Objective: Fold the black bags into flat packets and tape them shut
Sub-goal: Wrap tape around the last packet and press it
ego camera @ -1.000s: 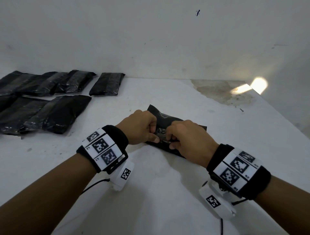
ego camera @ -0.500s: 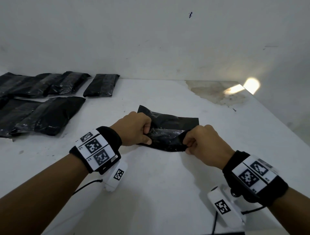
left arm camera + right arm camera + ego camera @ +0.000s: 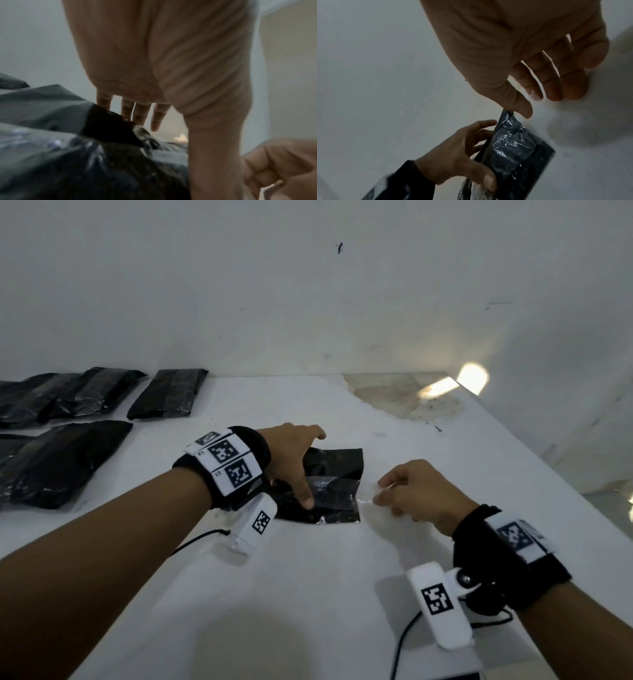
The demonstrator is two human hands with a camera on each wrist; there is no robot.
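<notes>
left hand (image 3: 291, 460) splayed — thumb pressing black bag (image 3: 337, 470), right hand (image 3: 416, 491) pinching clear tape (image 3: 368, 499)

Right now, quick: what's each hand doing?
Left hand: open, thumb pressing the black bag flat.
Right hand: pinching clear tape stretched from the bag's edge.

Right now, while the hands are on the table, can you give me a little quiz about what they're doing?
1. True or false: the left hand presses down on the black bag.
2. Where do the finished packets lie? A: at the far left of the table. B: under the right hand. C: on top of the black bag.
3. What does the right hand pinch?

Key
1. True.
2. A.
3. What looks like a strip of clear tape, running from the bag's right edge.
</notes>
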